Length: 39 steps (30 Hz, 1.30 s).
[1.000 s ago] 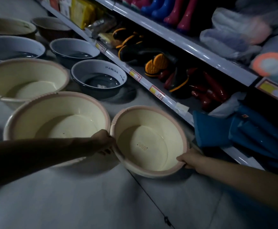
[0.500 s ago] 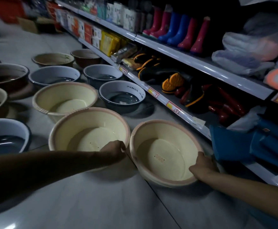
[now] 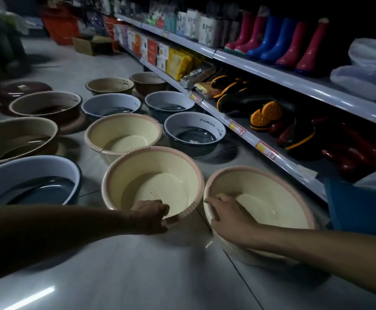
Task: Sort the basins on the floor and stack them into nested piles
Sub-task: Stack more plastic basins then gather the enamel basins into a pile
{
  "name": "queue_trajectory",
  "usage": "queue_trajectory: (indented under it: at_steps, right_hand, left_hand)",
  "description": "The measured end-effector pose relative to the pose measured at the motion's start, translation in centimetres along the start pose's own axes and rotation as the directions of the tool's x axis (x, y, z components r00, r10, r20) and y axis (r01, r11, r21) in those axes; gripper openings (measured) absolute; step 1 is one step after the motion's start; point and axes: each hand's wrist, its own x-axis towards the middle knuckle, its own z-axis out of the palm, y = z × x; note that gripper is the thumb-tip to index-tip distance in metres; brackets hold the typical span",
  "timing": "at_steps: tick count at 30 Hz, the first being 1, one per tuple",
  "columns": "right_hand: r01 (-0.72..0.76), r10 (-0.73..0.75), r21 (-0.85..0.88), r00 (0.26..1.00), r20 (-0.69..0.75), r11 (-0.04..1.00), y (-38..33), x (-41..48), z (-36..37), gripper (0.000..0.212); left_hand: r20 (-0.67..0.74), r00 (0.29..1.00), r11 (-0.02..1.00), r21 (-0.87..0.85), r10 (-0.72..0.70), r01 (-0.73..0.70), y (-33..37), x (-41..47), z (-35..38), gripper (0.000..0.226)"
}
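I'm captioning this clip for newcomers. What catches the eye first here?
Nearest the camera, the left hand grips the middle cream basin by its near rim and the right hand grips the right cream basin beside it. Behind, grey basins and brown basins stand on the floor; bright rubber boots line the upper shelf.

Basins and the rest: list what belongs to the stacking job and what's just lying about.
Job: middle cream basin (left hand grips it), right cream basin (right hand grips it), far cream basin, grey basins, brown basins.
Lying about: boots, cardboard box, shelf.
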Motion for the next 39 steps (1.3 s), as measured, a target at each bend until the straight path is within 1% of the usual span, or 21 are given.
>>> queue_trajectory:
  at_steps: [2,5,8,11,13,15,17,19,20,22,23,24,25,28,31,32,34,35,36,37,39]
  right_hand:
    - [0.043,-0.044,0.038,0.999,0.015,0.998,-0.8,0.4,0.6,0.057]
    - [0.063,-0.064,0.057,0.998,0.022,0.996,-1.6,0.8,1.1,0.057]
    - [0.056,-0.059,0.105,0.998,0.023,0.993,-1.8,1.3,1.9,0.054]
    - [0.031,-0.033,0.145,0.999,0.012,0.989,-2.1,1.7,2.4,0.051]
    - [0.007,-0.006,0.175,1.0,-0.008,0.985,-2.3,2.0,2.5,0.042]
    - [-0.011,0.019,0.201,0.999,-0.041,0.979,-2.5,2.3,2.4,0.023]
    - [-0.073,0.085,0.237,0.996,-0.041,0.969,-2.8,2.7,2.5,0.006]
    - [-0.197,0.196,0.346,0.98,0.038,0.917,-3.7,3.1,2.5,0.025]
    - [-0.289,0.264,0.45,0.957,0.118,0.845,-4.2,3.4,2.4,0.035]
    - [-0.468,0.359,0.634,0.883,0.303,0.616,-5.5,3.8,1.7,0.048]
    - [-0.509,0.36,0.687,0.859,0.364,0.519,-6.2,3.8,1.1,0.049]
    - [-0.513,0.345,0.73,0.855,0.387,0.451,-6.7,3.8,0.6,0.049]
    - [-0.498,0.333,0.764,0.862,0.383,0.411,-7.1,4.0,0.1,0.049]
    - [-0.441,0.344,0.813,0.884,0.318,0.381,-8.0,4.2,-0.6,0.039]
    - [-0.394,0.395,0.858,0.883,0.254,0.33,-8.5,3.9,-1.3,0.013]
    - [-0.382,0.417,0.866,0.879,0.232,0.322,-8.5,3.8,-1.6,0.01]
    - [-0.359,0.457,0.868,0.871,0.179,0.343,-8.4,3.8,-2.2,0.011]
    - [-0.353,0.478,0.866,0.864,0.156,0.355,-8.1,3.8,-2.5,0.008]
    - [-0.353,0.496,0.86,0.857,0.139,0.369,-7.7,3.9,-2.8,0.012]
    - [-0.354,0.512,0.851,0.851,0.12,0.388,-7.1,4.0,-3.0,0.021]
    - [-0.35,0.53,0.84,0.843,0.09,0.415,-5.8,4.2,-4.0,0.033]
  left_hand:
    - [0.067,0.998,1.0,0.016,0.015,-0.016,-0.2,-0.4,0.0,0.043]
    - [0.102,0.994,0.994,0.104,0.031,-0.042,-0.2,-1.0,0.2,0.033]
    - [0.079,0.994,0.979,0.183,0.08,-0.093,0.1,-1.4,-0.1,0.039]
    - [0.021,0.99,0.976,0.168,0.14,-0.142,0.0,-1.7,-0.4,0.034]
    - [-0.041,0.986,0.971,0.184,0.164,-0.154,-0.3,-2.1,-0.6,0.028]
    - [-0.118,0.969,0.948,0.263,0.215,-0.178,-0.7,-2.5,-1.0,0.025]
    - [-0.172,0.954,0.937,0.294,0.246,-0.189,-0.8,-2.9,-1.7,0.024]
    - [-0.243,0.945,0.961,0.224,0.218,-0.164,-0.4,-3.4,-2.4,0.026]
    - [-0.282,0.942,0.974,0.178,0.185,-0.138,-0.2,-3.6,-2.7,0.027]
    - [-0.354,0.93,0.995,0.061,0.098,-0.082,0.3,-4.1,-3.1,0.024]
    - [-0.379,0.923,0.998,0.015,0.067,-0.066,0.7,-4.4,-3.2,0.02]
    - [-0.402,0.914,0.998,-0.006,0.056,-0.064,1.1,-4.7,-3.2,0.015]
    - [-0.417,0.907,0.998,-0.011,0.057,-0.067,1.5,-5.0,-3.3,0.013]
    - [-0.448,0.892,0.997,-0.007,0.067,-0.078,2.5,-5.7,-3.6,0.011]
    - [-0.48,0.873,0.996,0.023,0.09,-0.09,2.6,-6.0,-4.3,0.011]
    - [-0.487,0.866,0.994,0.03,0.11,-0.109,2.6,-6.0,-4.4,0.011]
    - [-0.476,0.869,0.989,0.008,0.134,-0.148,2.8,-5.7,-4.8,0.015]
    - [-0.46,0.879,0.985,-0.045,0.13,-0.169,3.0,-5.4,-5.2,0.021]
    - [-0.431,0.894,0.973,-0.129,0.118,-0.19,3.2,-5.2,-5.6,0.031]
    - [-0.4,0.912,0.953,-0.229,0.091,-0.196,3.5,-4.9,-6.1,0.039]
    - [-0.395,0.918,0.904,-0.387,0.019,-0.185,3.7,-4.3,-7.0,0.045]
